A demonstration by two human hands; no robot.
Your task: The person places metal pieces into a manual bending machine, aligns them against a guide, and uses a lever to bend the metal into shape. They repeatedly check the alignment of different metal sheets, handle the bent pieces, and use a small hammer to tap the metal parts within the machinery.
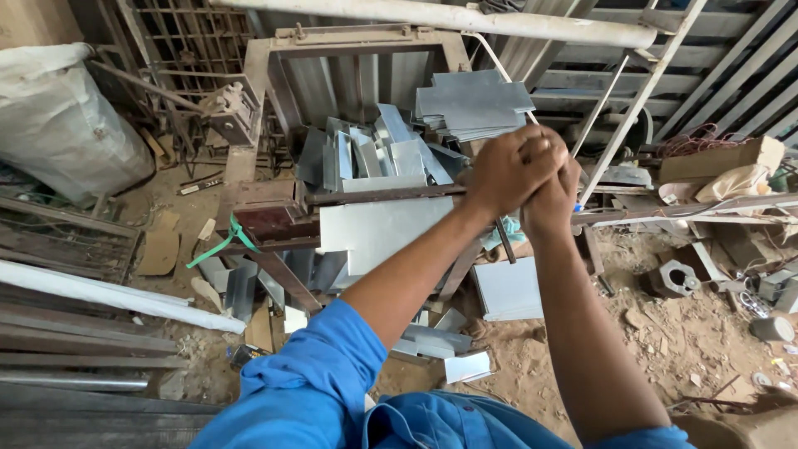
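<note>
The floor is bare sandy dirt point(665, 333), littered with stones, cardboard scraps and offcuts of grey sheet metal. At nine o'clock a bulging white woven sack point(62, 120) leans against a rusty wire-mesh grille point(187, 37). From eight to seven o'clock lie long grey steel bars point(75, 349) and a white plastic pipe point(108, 295). At twelve o'clock stands a rusty rectangular steel frame point(357, 41) backed by grey corrugated sheet. A pale, paint-flecked round pipe point(465, 21) crosses the top. At two o'clock stacked grey steel channels point(715, 75) slant upward. At three o'clock sits a brown cardboard box point(719, 158). Daylight is even and soft.
</note>
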